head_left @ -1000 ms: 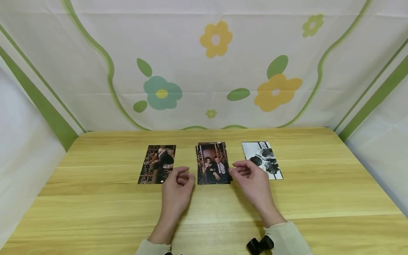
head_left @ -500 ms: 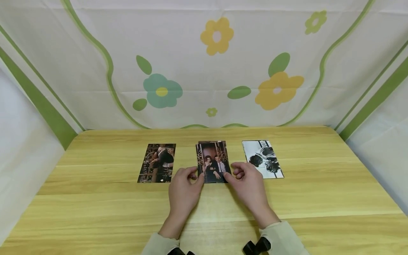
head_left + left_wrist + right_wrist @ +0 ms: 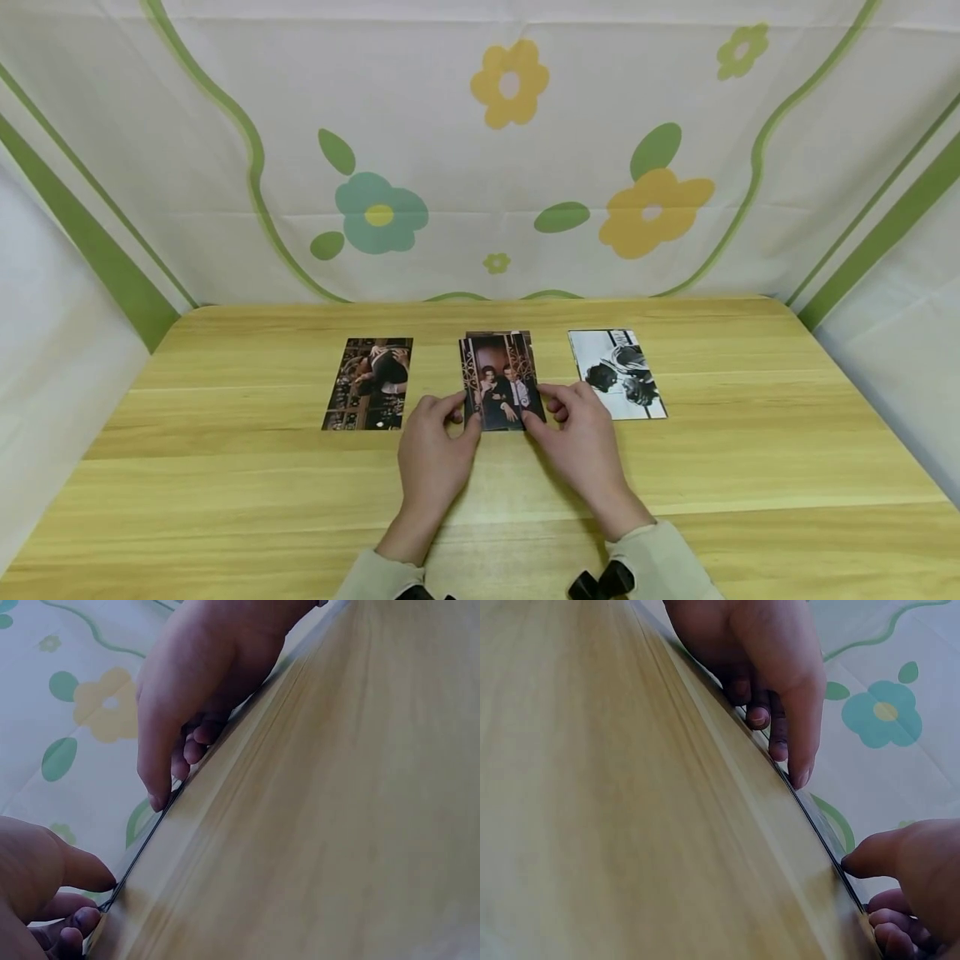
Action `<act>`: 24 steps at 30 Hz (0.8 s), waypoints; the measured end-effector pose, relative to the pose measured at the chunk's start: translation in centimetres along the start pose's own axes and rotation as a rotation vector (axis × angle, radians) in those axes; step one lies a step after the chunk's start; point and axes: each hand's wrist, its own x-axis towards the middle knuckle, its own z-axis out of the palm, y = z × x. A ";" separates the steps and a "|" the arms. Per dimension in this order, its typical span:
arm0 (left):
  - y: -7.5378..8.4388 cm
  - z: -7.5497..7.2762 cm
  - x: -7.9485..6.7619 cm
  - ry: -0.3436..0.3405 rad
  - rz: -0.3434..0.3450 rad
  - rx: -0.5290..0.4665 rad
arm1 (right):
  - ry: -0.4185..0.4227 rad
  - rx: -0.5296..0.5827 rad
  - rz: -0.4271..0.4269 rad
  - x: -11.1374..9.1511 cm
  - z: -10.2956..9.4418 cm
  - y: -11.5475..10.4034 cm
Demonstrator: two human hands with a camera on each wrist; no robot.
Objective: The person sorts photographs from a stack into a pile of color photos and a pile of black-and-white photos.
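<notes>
Head view: left hand (image 3: 435,454) and right hand (image 3: 579,450) pinch near corners of photo stack (image 3: 498,375), thumb-finger gaps narrow. Stack sits between dark photo (image 3: 367,383) and black-and-white photo (image 3: 624,379), flat rectangles on wood-grain table (image 3: 225,500). Left wrist view: thumb at thin dark edge, fingers curled below. Right wrist view: same grip mirrored; creased flower-print cloth (image 3: 937,682) behind.
</notes>
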 end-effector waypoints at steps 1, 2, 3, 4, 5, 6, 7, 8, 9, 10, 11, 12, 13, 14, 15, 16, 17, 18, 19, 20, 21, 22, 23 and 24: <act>0.0 0.0 0.0 0.000 -0.001 -0.001 | 0.000 -0.001 0.000 0.0 0.0 0.0; 0.0 0.0 0.0 0.000 -0.002 -0.002 | 0.000 -0.002 -0.001 0.0 0.0 0.0; 0.0 0.0 0.0 0.001 -0.002 -0.002 | 0.001 -0.003 -0.001 0.0 0.0 -0.1; -0.1 0.0 0.0 0.002 -0.002 -0.003 | 0.001 -0.005 -0.003 0.0 0.0 -0.1; -0.1 0.0 0.0 0.002 -0.002 -0.003 | 0.001 -0.006 -0.004 0.0 0.0 -0.1; -0.1 0.1 0.0 0.003 -0.002 -0.004 | 0.001 -0.007 -0.005 -0.1 0.0 -0.1; -0.1 0.1 0.0 0.004 -0.002 -0.006 | 0.001 -0.007 -0.007 -0.1 0.0 -0.2; -0.1 0.1 0.0 0.005 -0.002 -0.008 | 0.001 -0.006 -0.008 -0.1 0.0 -0.2; -0.1 0.1 0.0 0.006 -0.003 -0.009 | 0.001 -0.005 -0.009 -0.1 0.0 -0.2; -0.1 0.1 0.0 0.007 -0.003 -0.011 | 0.001 -0.005 -0.011 -0.1 0.0 -0.2; -0.1 0.1 0.0 0.007 -0.004 -0.013 | 0.002 -0.004 -0.012 -0.1 0.0 -0.2; -0.1 0.1 0.0 0.008 -0.006 -0.014 | 0.002 -0.003 -0.013 -0.1 0.0 -0.2; -0.1 0.1 0.0 0.008 -0.008 -0.016 | 0.002 -0.001 -0.014 -0.1 0.0 -0.2; -0.1 0.1 0.0 0.008 -0.009 -0.018 | 0.003 0.001 -0.014 -0.1 0.0 -0.1; -0.1 0.1 0.0 0.008 -0.011 -0.020 | 0.004 0.002 -0.016 -0.1 0.0 -0.1; 0.0 0.0 0.0 0.008 -0.013 -0.022 | 0.005 0.004 -0.016 -0.1 0.0 -0.1; 0.0 0.0 0.0 0.007 -0.016 -0.024 | 0.005 0.007 -0.016 -0.1 0.0 -0.1; 0.0 0.0 0.0 0.006 -0.017 -0.026 | 0.006 0.010 -0.016 -0.1 0.0 -0.1; 0.0 0.0 0.0 0.006 -0.019 -0.027 | 0.008 0.014 -0.016 0.0 0.0 -0.1; 0.1 0.0 0.0 0.005 -0.021 -0.030 | 0.008 0.019 -0.015 0.0 0.0 -0.1; 0.1 0.0 0.0 0.004 -0.022 -0.031 | 0.009 0.024 -0.013 0.0 0.0 -0.1; 0.1 0.0 0.0 0.003 -0.023 -0.033 | 0.010 0.029 -0.012 0.0 0.0 0.0; 0.1 -0.1 -0.1 0.002 -0.024 -0.034 | 0.010 0.034 -0.010 -0.1 0.0 -0.1; 0.2 -0.1 -0.1 0.002 -0.024 -0.036 | 0.010 0.041 -0.009 -0.1 0.0 -0.1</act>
